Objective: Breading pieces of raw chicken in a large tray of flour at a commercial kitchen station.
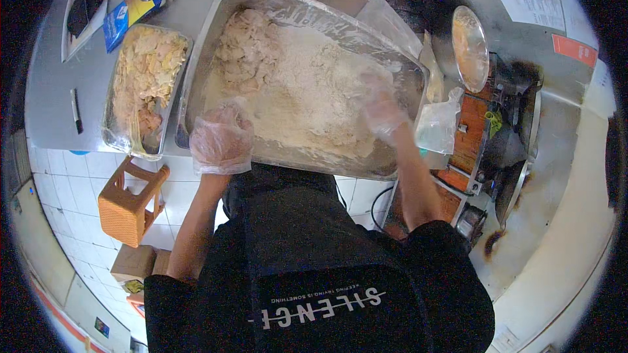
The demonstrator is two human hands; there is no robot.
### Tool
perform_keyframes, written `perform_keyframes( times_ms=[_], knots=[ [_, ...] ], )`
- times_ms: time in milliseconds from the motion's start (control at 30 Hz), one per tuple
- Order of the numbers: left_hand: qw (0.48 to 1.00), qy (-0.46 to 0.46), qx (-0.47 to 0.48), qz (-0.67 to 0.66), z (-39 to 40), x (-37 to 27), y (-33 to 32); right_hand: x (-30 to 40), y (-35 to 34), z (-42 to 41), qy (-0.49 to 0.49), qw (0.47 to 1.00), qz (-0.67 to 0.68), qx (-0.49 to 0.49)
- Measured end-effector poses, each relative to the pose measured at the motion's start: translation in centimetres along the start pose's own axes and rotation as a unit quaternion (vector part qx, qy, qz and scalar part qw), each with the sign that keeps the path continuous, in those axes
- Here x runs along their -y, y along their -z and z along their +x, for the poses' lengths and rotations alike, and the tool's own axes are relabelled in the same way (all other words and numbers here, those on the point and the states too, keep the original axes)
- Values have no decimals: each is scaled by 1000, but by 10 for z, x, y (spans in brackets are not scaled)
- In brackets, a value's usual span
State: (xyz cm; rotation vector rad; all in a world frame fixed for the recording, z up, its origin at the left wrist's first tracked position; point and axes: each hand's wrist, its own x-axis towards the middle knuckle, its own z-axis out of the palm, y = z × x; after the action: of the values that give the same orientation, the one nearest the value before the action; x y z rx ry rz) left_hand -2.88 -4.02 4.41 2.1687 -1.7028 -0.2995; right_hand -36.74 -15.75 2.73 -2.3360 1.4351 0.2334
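Note:
A large metal tray of flour lies in front of me, with a heap of flour-coated raw meat pieces in its far left corner. My left hand, in a clear plastic glove, is at the tray's near left edge; its fingers are curled and partly hidden by the glove. My right hand, gloved too and blurred, is over the flour at the tray's right side; whether it holds anything cannot be told. Left of the tray stands a clear container of raw meat pieces, with plastic film at its near end.
A blue and yellow packet, a marker and a white tray with a black item lie at left. Clear plastic bags and a round metal plate are at right, near a stove. An orange stool stands below the table.

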Motion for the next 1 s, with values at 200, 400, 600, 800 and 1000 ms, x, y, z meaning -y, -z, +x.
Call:
perform_keyframes(
  times_ms=[200, 400, 600, 800, 1000],
  knots=[
    [997, -51, -49, -4, -1, 2, 1, 77, -51, 7, -38, 977, -110, 181],
    [999, -24, -47, 14, 1, 5, -5, 15, -15, -12, 14, 984, 102, 149],
    [998, -20, 28, 50, -4, 10, -11, 14, 21, -18, -53, 986, 125, -96],
    [998, -37, -10, 44, 1, 7, -14, -74, -14, -26, -202, 973, -72, 80],
    [999, -44, -20, -23, -3, 7, -9, -3, -24, 3, 88, 992, -92, 6]
  ],
)
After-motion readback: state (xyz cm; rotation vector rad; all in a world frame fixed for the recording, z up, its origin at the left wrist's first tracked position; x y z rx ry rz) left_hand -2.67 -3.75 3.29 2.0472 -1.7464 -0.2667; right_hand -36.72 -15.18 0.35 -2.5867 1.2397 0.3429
